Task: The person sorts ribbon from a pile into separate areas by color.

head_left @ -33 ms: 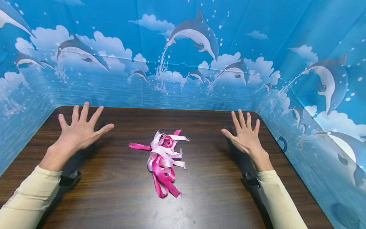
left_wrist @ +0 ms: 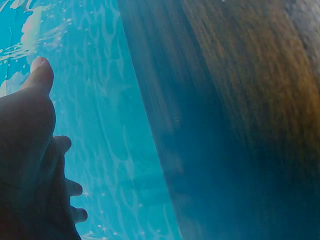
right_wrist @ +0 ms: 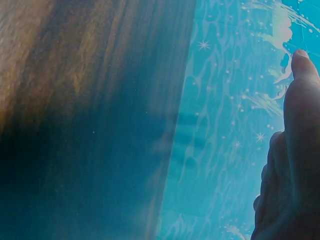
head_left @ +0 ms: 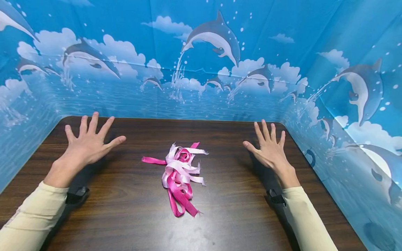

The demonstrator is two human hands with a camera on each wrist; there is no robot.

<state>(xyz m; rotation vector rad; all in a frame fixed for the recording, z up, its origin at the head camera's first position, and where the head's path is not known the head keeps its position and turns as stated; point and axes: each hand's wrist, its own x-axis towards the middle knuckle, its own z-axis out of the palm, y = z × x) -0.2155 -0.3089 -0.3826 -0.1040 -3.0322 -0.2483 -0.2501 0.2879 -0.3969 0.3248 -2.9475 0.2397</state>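
A loose heap of satin ribbons (head_left: 180, 170), some pale pink and some hot pink with frayed ends, lies mid-table in the head view. To its left my left hand (head_left: 86, 144) is held over the table, palm down with fingers spread, holding nothing. On the other side my right hand (head_left: 270, 150) is spread in the same way and also holds nothing. Both hands are well apart from the ribbons. In the left wrist view the left hand (left_wrist: 30, 150) is dark against the backdrop; the right wrist view shows the right hand (right_wrist: 295, 160) likewise. Neither wrist view shows the ribbons.
The dark wood-grain table (head_left: 132, 216) has rounded far corners. A blue backdrop (head_left: 194, 101) printed with dolphins and clouds stands along its far edge and both sides. Dark wrist bands (head_left: 76, 195) show beneath the pale sleeves (head_left: 37, 209).
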